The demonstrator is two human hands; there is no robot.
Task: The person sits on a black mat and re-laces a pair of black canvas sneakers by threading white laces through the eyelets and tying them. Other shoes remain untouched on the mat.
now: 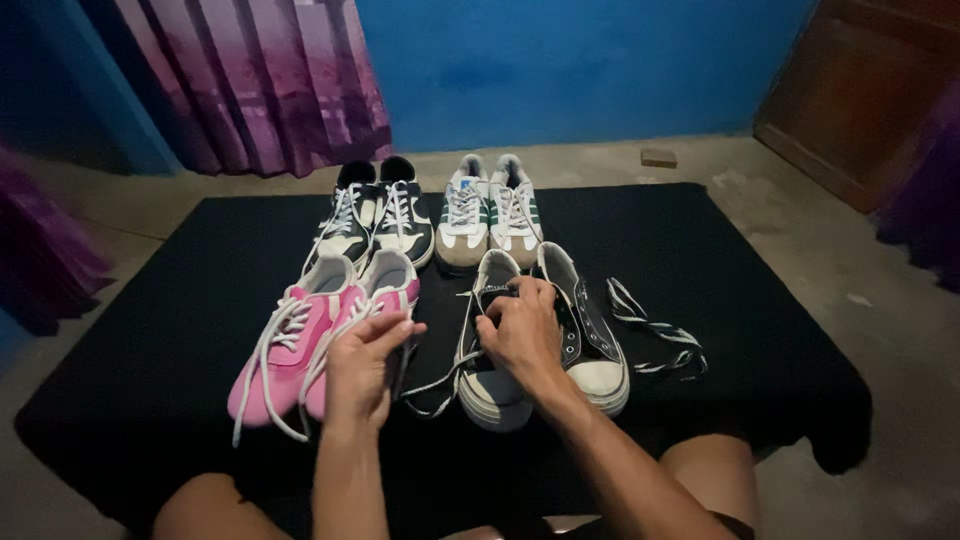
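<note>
The right hand (520,330) grips the tongue of a black sneaker (492,375) on the black mat (760,300). The left hand (362,368) pinches its lace (435,385), fingers closed. Its pair (592,340) lies beside; pink sneakers (300,350) left, a loose lace (660,340) right.

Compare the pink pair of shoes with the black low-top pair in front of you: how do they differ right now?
The pink pair has white laces threaded through, ends trailing loose; on the black low-top pair the right shoe looks unlaced, its striped lace lying beside it on the black mat. The right hand rests on the black pair's left shoe; the left hand hovers by the pink pair. Both pairs sit side by side, toes toward the person.
</note>
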